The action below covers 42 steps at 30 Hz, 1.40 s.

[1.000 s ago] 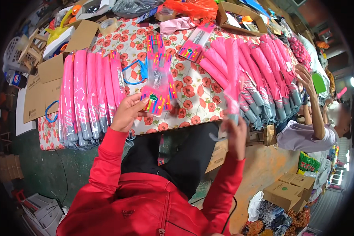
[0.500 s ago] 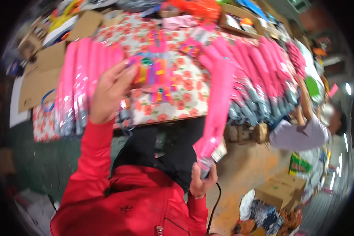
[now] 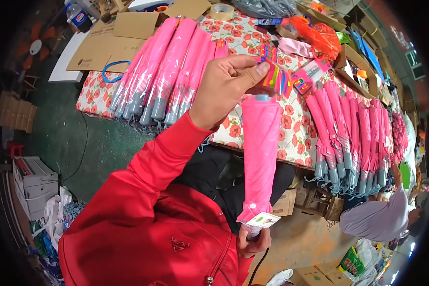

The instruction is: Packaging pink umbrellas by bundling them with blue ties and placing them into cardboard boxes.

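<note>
I hold a folded pink umbrella (image 3: pixel 261 152) in a clear sleeve upright in front of my body. My right hand (image 3: pixel 252 242) grips its handle at the bottom, just under a white hang tag (image 3: pixel 264 220). My left hand (image 3: pixel 226 88), in a red sleeve, is raised at the umbrella's grey top end. Its thumb and fingers pinch a bright multicoloured packet (image 3: pixel 274 75) right above that tip. Whether the packet touches the tip I cannot tell.
A table with a red-flowered cloth (image 3: pixel 233 40) carries a row of pink umbrellas on the left (image 3: pixel 167 71) and another on the right (image 3: pixel 352 128). Cardboard sheets (image 3: pixel 105 43), a tape roll (image 3: pixel 221 10) and an orange bag (image 3: pixel 319 33) lie at the back. Another person (image 3: pixel 376 219) bends at lower right.
My right hand has brought one umbrella off the right-hand row and stood it upright before me. My left hand with the coloured packet has moved to the umbrella's top end.
</note>
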{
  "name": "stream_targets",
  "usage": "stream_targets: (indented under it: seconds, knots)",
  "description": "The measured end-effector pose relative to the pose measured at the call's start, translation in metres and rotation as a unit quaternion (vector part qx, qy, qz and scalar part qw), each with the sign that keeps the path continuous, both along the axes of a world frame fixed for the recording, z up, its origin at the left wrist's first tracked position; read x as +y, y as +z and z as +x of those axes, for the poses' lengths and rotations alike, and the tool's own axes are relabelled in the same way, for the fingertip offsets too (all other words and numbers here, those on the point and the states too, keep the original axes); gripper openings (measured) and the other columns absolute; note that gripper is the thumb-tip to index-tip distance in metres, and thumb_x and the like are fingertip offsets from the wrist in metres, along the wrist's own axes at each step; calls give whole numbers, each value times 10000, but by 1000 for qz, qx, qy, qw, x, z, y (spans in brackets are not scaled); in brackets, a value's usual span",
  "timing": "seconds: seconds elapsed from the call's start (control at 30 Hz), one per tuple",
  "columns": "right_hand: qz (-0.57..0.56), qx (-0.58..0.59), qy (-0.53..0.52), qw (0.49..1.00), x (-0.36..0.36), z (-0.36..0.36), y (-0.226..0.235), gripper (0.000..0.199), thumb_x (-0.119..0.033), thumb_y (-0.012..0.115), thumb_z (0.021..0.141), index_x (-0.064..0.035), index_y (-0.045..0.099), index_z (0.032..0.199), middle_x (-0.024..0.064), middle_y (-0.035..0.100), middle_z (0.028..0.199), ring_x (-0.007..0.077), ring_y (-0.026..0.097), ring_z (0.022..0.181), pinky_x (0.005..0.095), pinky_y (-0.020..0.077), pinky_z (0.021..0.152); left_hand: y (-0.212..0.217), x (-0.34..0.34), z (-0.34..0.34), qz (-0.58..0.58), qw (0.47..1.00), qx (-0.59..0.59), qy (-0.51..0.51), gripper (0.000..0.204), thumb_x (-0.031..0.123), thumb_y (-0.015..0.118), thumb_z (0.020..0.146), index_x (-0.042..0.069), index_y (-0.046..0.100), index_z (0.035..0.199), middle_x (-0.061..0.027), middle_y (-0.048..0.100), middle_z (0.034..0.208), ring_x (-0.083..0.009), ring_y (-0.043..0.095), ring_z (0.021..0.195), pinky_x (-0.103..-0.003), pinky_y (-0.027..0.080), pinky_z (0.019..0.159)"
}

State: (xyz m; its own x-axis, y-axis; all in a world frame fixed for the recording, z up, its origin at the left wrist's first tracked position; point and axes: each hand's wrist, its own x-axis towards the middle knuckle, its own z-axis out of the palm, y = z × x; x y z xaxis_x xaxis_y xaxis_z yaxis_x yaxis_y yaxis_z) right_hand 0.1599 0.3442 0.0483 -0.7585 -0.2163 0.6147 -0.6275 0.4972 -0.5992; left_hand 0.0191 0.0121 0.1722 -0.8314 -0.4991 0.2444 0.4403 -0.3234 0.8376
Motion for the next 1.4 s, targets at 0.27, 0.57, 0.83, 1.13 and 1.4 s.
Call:
stream_targets:
  seconds: [0.27, 0.57, 0.83, 1.13, 1.4]
  knots:
    - [50, -102, -25, 993, -15, -7, 22, 396, -50, 718, 663, 27, 640, 1044, 170, 685, 843, 297, 565, 589, 346, 477, 560, 1, 0, 11, 5, 999, -28, -36, 212, 180, 687, 951, -16, 702, 874, 5, 622, 730, -40, 486, 598, -166, 376, 544]
    - [63, -83, -45, 994, -19, -9, 17, 373, -36, 724, 651, 13, 654, 1014, 146, 673, 827, 324, 541, 561, 348, 464, 536, -10, -5, 7, -126, 989, -67, -46, 180, 165, 773, 878, 25, 673, 827, 27, 577, 657, -40, 478, 575, -180, 388, 543]
    - [57, -94, -62, 992, -27, -5, 13, 369, -55, 735, 666, -4, 661, 1024, 147, 668, 817, 309, 553, 595, 351, 471, 555, -12, -20, 10, -196, 970, -101, -106, 181, 103, 823, 810, 22, 672, 869, -1, 624, 718, -53, 524, 616, -181, 430, 578]
    - [-42, -307, 0, 951, -48, -9, 21, 358, -84, 753, 724, 6, 662, 1058, 86, 659, 801, 227, 548, 608, 299, 467, 596, -55, -62, 1, 31, 965, -85, -246, 605, -78, 727, 793, -29, 500, 1351, -121, 671, 1057, -138, 657, 864, -224, 536, 792]
    - [-250, -560, 188, 767, -51, -15, 32, 196, -101, 661, 864, 7, 647, 1027, 33, 624, 773, 134, 479, 603, 241, 405, 577, -89, -52, -10, 104, 934, 25, -342, 609, 51, 728, 835, -15, 468, 1381, -150, 656, 1103, -237, 672, 926, -322, 528, 914]
